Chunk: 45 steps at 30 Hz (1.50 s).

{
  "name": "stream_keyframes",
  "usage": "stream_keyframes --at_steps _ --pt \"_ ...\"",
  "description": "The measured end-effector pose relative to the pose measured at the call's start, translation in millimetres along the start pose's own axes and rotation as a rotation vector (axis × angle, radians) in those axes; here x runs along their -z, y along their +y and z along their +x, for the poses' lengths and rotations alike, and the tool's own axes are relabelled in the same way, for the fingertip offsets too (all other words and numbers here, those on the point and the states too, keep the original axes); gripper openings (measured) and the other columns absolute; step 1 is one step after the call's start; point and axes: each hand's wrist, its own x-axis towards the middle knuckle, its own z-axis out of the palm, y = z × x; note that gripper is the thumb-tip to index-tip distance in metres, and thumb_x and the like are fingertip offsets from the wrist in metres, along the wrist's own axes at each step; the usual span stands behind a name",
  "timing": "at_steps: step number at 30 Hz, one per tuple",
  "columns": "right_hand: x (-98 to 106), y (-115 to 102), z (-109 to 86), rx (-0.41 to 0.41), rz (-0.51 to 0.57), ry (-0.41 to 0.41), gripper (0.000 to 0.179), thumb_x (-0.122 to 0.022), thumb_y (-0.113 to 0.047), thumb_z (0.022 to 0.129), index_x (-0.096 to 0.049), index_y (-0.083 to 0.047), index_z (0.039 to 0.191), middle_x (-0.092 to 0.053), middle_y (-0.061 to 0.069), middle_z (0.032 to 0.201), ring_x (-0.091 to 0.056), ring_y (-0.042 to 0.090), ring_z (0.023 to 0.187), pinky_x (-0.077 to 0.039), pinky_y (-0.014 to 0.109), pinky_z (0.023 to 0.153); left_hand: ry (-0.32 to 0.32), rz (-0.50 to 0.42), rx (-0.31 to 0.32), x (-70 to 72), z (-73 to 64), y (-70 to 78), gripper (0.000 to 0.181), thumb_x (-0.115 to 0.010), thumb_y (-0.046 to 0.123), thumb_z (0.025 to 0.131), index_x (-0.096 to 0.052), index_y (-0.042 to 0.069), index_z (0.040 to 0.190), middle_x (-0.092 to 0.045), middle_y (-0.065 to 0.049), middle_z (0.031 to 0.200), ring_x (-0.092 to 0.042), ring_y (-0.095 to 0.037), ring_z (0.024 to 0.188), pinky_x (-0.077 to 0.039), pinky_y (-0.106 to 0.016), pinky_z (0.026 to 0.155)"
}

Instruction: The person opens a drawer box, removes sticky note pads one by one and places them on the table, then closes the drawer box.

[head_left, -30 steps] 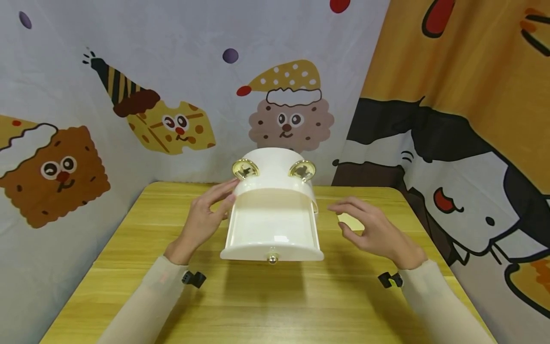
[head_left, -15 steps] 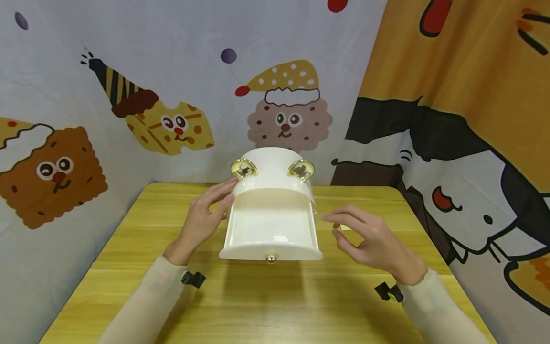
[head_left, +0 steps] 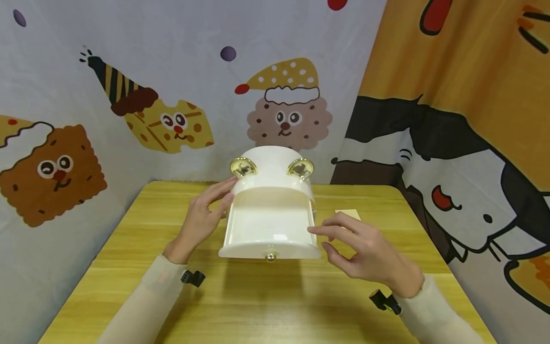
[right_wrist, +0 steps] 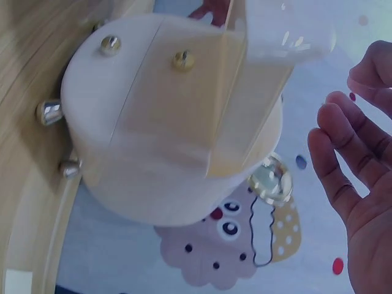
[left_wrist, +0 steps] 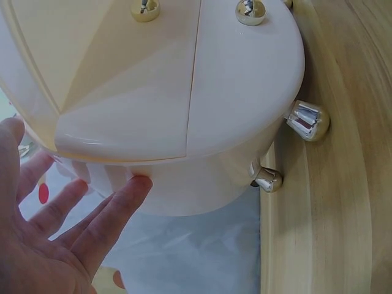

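Left hand [head_left: 199, 222] steadies the cream box [head_left: 271, 181] with flat fingers; the open, empty right hand [head_left: 365, 251] hovers beside its pulled-out drawer [head_left: 269, 228].

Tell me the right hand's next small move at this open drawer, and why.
Probably close the right hand onto the drawer front's right end: the drawer stands pulled out of the white box, the left hand steadies the box's side, and the right fingertips hover beside that end.
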Motion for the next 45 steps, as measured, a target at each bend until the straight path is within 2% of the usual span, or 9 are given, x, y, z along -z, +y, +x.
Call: stream_keyframes --at_steps 3,9,17,22,29,33,37,40,45 --pt "-2.7 -5.2 5.5 0.042 0.015 -0.004 0.03 -0.065 -0.02 0.116 -0.083 -0.005 0.135 -0.078 0.004 0.109 -0.064 0.008 0.082 -0.055 0.011 0.072 0.003 0.009 -0.014 -0.1 0.8 -0.9 0.046 -0.069 0.017 0.12 -0.068 0.026 0.165 -0.064 -0.005 0.173 -0.076 -0.038 0.141 -0.074 -0.039 0.074" --pt "-9.9 -13.3 15.7 0.122 0.031 0.003 0.028 -0.067 -0.013 0.112 -0.083 -0.003 0.133 -0.077 0.002 0.106 -0.062 0.008 0.08 -0.052 0.01 0.072 0.012 0.003 -0.009 1.0 -1.1 -2.4 0.046 -0.069 0.015 0.119 -0.069 0.021 0.165 -0.065 -0.009 0.172 -0.077 -0.042 0.139 -0.072 -0.026 0.073" --pt "-19.1 -26.4 17.5 0.147 0.034 0.0 0.031 -0.064 -0.011 0.112 -0.081 -0.002 0.136 -0.072 -0.004 0.093 -0.057 0.002 0.07 -0.043 0.004 0.065 -0.007 -0.024 0.013 1.8 -2.4 -2.8 0.046 -0.069 0.019 0.12 -0.067 0.027 0.166 -0.063 -0.006 0.174 -0.076 -0.041 0.141 -0.073 -0.029 0.076" --pt "-27.0 -33.7 15.1 0.137 0.08 -0.057 0.035 -0.062 -0.01 0.112 -0.075 0.0 0.144 -0.074 -0.007 0.093 -0.057 -0.006 0.068 -0.04 -0.002 0.066 -0.008 -0.025 0.006 1.5 -2.0 -3.0 0.046 -0.069 0.019 0.12 -0.067 0.026 0.166 -0.063 -0.006 0.175 -0.075 -0.041 0.142 -0.072 -0.028 0.076" --pt "-39.2 -37.4 14.7 0.06 0.138 -0.155 0.041 -0.061 -0.009 0.115 -0.067 -0.001 0.155 -0.081 -0.005 0.105 -0.07 -0.004 0.077 -0.046 -0.003 0.071 -0.007 -0.023 -0.006 0.7 -1.1 -2.1 0.046 -0.069 0.018 0.12 -0.068 0.027 0.166 -0.064 -0.005 0.174 -0.075 -0.04 0.142 -0.073 -0.031 0.076" --pt "-45.7 -39.7 15.4 0.026 0.155 -0.183 0.044 -0.064 -0.007 0.114 -0.064 -0.003 0.158 -0.081 -0.003 0.11 -0.071 -0.004 0.078 -0.047 -0.003 0.072 -0.005 -0.024 -0.008 0.6 -0.6 -2.1 0.046 -0.069 0.018 0.12 -0.068 0.027 0.166 -0.064 -0.006 0.174 -0.075 -0.04 0.141 -0.073 -0.031 0.076" --pt "-52.8 -42.6 17.9 0.023 0.109 -0.184 0.043 -0.064 -0.008 0.114 -0.067 -0.006 0.156 -0.08 -0.001 0.118 -0.065 -0.003 0.075 -0.044 -0.004 0.07 0.001 -0.025 -0.011 0.2 -0.6 -1.9 0.046 -0.069 0.017 0.12 -0.068 0.025 0.165 -0.064 -0.007 0.173 -0.076 -0.041 0.14 -0.072 -0.028 0.075" --pt "-58.7 -44.9 18.8 0.025 0.021 -0.176 0.041 -0.064 -0.012 0.114 -0.069 -0.008 0.154 -0.083 -0.001 0.121 -0.066 -0.001 0.077 -0.044 -0.002 0.069 0.003 -0.026 -0.011 0.0 -0.8 -0.9 0.046 -0.069 0.016 0.12 -0.068 0.024 0.165 -0.064 -0.007 0.173 -0.076 -0.041 0.14 -0.072 -0.028 0.075" --pt "-66.1 -48.7 19.6 0.049 -0.128 -0.141 0.038 -0.063 -0.014 0.115 -0.072 -0.008 0.151 -0.085 -0.001 0.113 -0.069 0.002 0.08 -0.051 0.003 0.067 0.0 -0.027 -0.007 0.0 -1.3 0.1 0.046 -0.069 0.017 0.119 -0.068 0.024 0.165 -0.064 -0.007 0.173 -0.076 -0.04 0.141 -0.072 -0.029 0.076"
